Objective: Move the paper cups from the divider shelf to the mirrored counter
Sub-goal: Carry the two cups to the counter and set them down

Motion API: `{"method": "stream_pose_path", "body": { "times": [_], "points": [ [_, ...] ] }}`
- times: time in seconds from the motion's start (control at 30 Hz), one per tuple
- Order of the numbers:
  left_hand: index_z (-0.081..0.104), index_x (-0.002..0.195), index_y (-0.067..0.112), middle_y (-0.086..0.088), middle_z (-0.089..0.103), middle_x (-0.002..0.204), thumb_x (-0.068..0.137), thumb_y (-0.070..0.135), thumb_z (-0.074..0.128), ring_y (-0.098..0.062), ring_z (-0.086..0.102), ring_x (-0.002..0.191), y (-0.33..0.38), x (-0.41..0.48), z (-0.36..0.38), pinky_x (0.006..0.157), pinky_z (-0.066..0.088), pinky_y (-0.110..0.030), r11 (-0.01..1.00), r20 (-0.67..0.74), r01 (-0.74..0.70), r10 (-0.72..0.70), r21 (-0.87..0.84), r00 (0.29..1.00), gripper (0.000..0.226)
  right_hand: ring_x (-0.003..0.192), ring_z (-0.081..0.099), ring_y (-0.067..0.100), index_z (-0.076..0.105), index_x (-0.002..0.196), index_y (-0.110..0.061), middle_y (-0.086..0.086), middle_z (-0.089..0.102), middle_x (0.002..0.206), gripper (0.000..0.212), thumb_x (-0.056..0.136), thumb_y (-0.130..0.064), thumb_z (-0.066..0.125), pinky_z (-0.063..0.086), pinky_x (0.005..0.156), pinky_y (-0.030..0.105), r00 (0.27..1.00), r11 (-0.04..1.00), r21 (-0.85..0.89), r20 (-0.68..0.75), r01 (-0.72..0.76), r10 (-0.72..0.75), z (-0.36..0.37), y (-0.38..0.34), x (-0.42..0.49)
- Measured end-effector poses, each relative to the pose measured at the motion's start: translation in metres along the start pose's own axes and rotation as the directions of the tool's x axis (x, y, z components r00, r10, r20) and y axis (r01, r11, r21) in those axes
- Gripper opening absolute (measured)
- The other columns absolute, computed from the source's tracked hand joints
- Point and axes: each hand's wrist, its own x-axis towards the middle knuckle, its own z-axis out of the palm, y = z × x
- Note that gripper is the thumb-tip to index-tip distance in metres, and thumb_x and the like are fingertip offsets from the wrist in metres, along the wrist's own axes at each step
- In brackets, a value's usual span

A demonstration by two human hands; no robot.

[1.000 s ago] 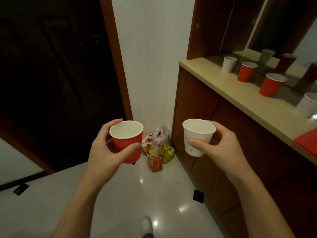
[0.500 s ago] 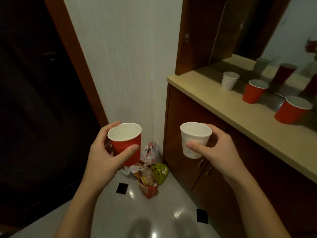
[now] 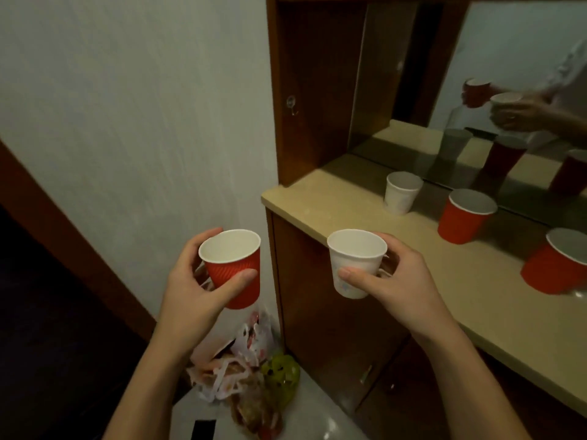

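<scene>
My left hand (image 3: pixel 193 296) grips a red ribbed paper cup (image 3: pixel 233 268), upright and empty, in front of the white wall. My right hand (image 3: pixel 397 287) holds a white paper cup (image 3: pixel 357 262), also upright, just left of the beige mirrored counter (image 3: pixel 349 204) and level with its front edge. On the counter stand a white cup (image 3: pixel 401 192) and two red cups (image 3: pixel 465 215) (image 3: pixel 556 262) in a row along the mirror (image 3: pixel 508 74). The divider shelf is out of view.
A dark wood cabinet (image 3: pixel 333 328) carries the counter, with a wood side panel (image 3: pixel 305 90) rising at its left end. Plastic bags and snack packs (image 3: pixel 247 373) lie on the glossy floor in the corner. A dark doorway sits at the left.
The view has closed in on the counter and swung right. Both hands keep their cups and are now nearer the counter's left end; my reflection shows in the mirror.
</scene>
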Motion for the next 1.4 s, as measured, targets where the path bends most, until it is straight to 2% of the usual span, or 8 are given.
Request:
{"method": "stream_pose_path", "body": {
  "times": [0.2, 0.3, 0.63, 0.73, 0.87, 1.07, 1.2, 1.4],
  "points": [
    [0.050, 0.115, 0.058, 0.032, 0.056, 0.115, 0.056, 0.051, 0.083, 0.001, 0.057, 0.106, -0.005, 0.092, 0.048, 0.070, 0.055, -0.015, 0.999, 0.081, -0.037, 0.039, -0.019, 0.996, 0.068, 0.103, 0.060, -0.001, 0.060, 0.116, -0.039, -0.023, 0.065, 0.110, 0.061, 0.061, -0.046, 0.085, 0.055, 0.082, 0.029, 0.999, 0.999, -0.021, -0.034, -0.043, 0.043, -0.013, 0.015, 0.073],
    [0.051, 0.115, 0.055, 0.034, 0.058, 0.111, 0.058, 0.041, 0.082, 0.007, 0.057, 0.103, -0.012, 0.127, 0.068, 0.070, 0.052, -0.011, 0.998, 0.140, -0.033, 0.041, -0.058, 0.989, 0.066, 0.102, 0.061, 0.000, 0.060, 0.115, -0.037, -0.021, 0.066, 0.110, 0.058, 0.063, -0.039, 0.086, 0.056, 0.082, 0.030, 0.995, 0.997, -0.014, -0.060, -0.074, 0.073, -0.013, 0.024, 0.097],
    [0.047, 0.121, 0.042, 0.020, 0.054, 0.119, 0.057, 0.049, 0.080, 0.003, 0.055, 0.106, -0.038, 0.231, 0.130, 0.073, 0.051, -0.010, 0.998, 0.316, -0.001, 0.023, -0.069, 0.949, 0.073, 0.106, 0.059, -0.002, 0.053, 0.117, -0.046, -0.025, 0.062, 0.113, 0.057, 0.070, -0.034, 0.083, 0.055, 0.079, 0.023, 0.959, 0.983, 0.063, -0.219, -0.172, 0.182, 0.013, 0.060, 0.162],
    [0.042, 0.127, 0.040, 0.019, 0.051, 0.123, 0.059, 0.049, 0.080, -0.006, 0.053, 0.112, -0.045, 0.260, 0.151, 0.082, 0.053, -0.018, 0.999, 0.360, -0.010, 0.027, -0.047, 0.933, 0.078, 0.111, 0.057, 0.005, 0.049, 0.123, -0.043, -0.021, 0.059, 0.118, 0.063, 0.069, -0.039, 0.081, 0.056, 0.087, 0.036, 0.926, 0.974, 0.094, -0.303, -0.205, 0.224, 0.020, 0.071, 0.184],
    [0.040, 0.132, 0.038, 0.011, 0.050, 0.132, 0.069, 0.040, 0.082, -0.013, 0.050, 0.119, -0.058, 0.286, 0.176, 0.097, 0.049, -0.032, 1.000, 0.411, -0.028, 0.030, -0.013, 0.911, 0.076, 0.110, 0.057, 0.000, 0.044, 0.125, -0.044, -0.028, 0.057, 0.115, 0.061, 0.075, -0.039, 0.078, 0.055, 0.090, 0.037, 0.882, 0.968, 0.092, -0.399, -0.234, 0.251, 0.023, 0.083, 0.205],
    [0.039, 0.128, 0.040, 0.017, 0.051, 0.124, 0.071, 0.036, 0.081, -0.004, 0.052, 0.111, -0.064, 0.302, 0.202, 0.082, 0.042, -0.013, 1.000, 0.459, -0.008, 0.017, -0.020, 0.888, 0.072, 0.108, 0.055, 0.002, 0.045, 0.122, -0.035, -0.023, 0.056, 0.112, 0.052, 0.080, -0.036, 0.076, 0.049, 0.095, 0.034, 0.813, 0.948, 0.008, -0.511, -0.319, 0.279, 0.021, 0.091, 0.220],
    [0.037, 0.128, 0.039, 0.019, 0.049, 0.118, 0.072, 0.034, 0.081, -0.001, 0.050, 0.106, -0.067, 0.309, 0.207, 0.081, 0.040, -0.012, 1.000, 0.440, -0.021, 0.011, 0.016, 0.898, 0.071, 0.113, 0.055, 0.008, 0.047, 0.123, -0.030, -0.012, 0.060, 0.120, 0.052, 0.080, -0.037, 0.075, 0.047, 0.095, 0.034, 0.788, 0.937, -0.007, -0.544, -0.350, 0.290, 0.023, 0.093, 0.227],
    [0.037, 0.137, 0.026, 0.002, 0.052, 0.135, 0.073, 0.038, 0.079, -0.017, 0.051, 0.121, -0.067, 0.311, 0.208, 0.101, 0.046, -0.039, 0.993, 0.424, -0.050, -0.002, 0.111, 0.906, 0.077, 0.114, 0.055, 0.008, 0.042, 0.121, -0.035, -0.012, 0.058, 0.121, 0.054, 0.080, -0.033, 0.076, 0.047, 0.097, 0.035, 0.788, 0.936, -0.079, -0.566, -0.343, 0.241, 0.024, 0.092, 0.235]
  ]
}}
